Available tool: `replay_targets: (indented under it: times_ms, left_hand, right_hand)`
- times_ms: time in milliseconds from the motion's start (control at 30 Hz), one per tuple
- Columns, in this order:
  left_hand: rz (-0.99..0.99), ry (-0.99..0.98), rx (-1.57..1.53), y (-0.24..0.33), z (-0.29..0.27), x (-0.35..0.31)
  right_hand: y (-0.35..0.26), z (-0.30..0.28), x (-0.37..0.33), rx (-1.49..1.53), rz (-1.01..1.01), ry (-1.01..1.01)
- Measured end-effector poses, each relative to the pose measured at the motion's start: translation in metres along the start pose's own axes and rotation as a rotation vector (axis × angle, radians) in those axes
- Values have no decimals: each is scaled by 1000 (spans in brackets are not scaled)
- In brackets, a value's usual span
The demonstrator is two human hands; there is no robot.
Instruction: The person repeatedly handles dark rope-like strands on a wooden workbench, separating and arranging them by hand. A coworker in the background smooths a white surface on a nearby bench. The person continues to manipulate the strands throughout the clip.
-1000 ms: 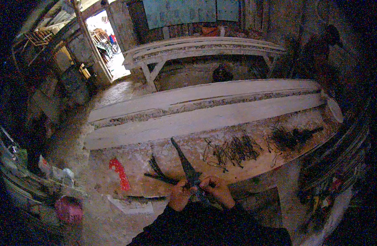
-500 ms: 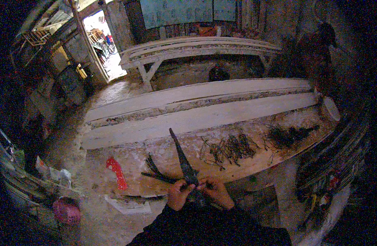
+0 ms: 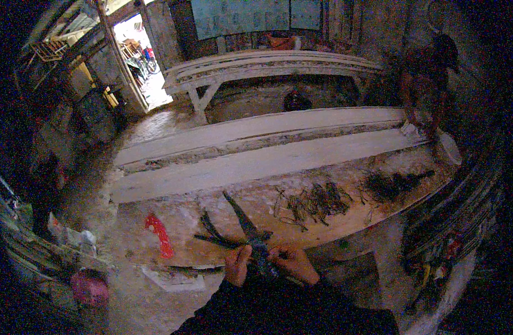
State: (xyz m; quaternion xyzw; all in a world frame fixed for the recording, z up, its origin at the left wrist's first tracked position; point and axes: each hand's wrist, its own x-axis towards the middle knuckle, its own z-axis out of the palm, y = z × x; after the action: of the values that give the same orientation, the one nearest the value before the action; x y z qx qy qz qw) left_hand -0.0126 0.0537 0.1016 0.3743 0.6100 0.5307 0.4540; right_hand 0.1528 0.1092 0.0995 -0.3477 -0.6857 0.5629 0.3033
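Observation:
A long, dark, tapered piece (image 3: 243, 216) points away from me over the near edge of the wooden bench (image 3: 195, 207); its exact kind is too dim to tell. My left hand (image 3: 237, 266) is closed on its thick near end, thumb up. On the other side, my right hand (image 3: 295, 264) pinches at the same end, and any small thing in those fingers is hidden. Just beyond my left hand lie dark thin strips (image 3: 216, 237). Loose dark twig-like strands (image 3: 319, 204) are spread out to the right, with a denser dark clump (image 3: 393, 184) farther along.
A red flat piece (image 3: 160, 235) lies at the bench's left. Pale long boards (image 3: 234, 164) run across its far side. At the far right, a person (image 3: 426, 72) bends over the boards' end. Behind stands another long bench (image 3: 256, 70); a pink container (image 3: 90, 287) is lower left.
The tapered piece has drawn nearer to me and its tip has dropped back. My left hand has shifted slightly left. The person at far right has leaned in, hands now on the boards' end.

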Motion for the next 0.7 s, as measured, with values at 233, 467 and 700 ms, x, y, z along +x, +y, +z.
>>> replay_targets:
  times_ms: [233,467,700]
  left_hand:
    - [45,-120,183,22,-18,1]
    - [40,-188,387,33,-68,22]
    - [75,-328,483,39,-89,47]
  right_hand:
    - [-18,22,12,48,211,15]
    - [-39,59,41,-165,25,112]
    - [-40,65,65,-282,31,74]
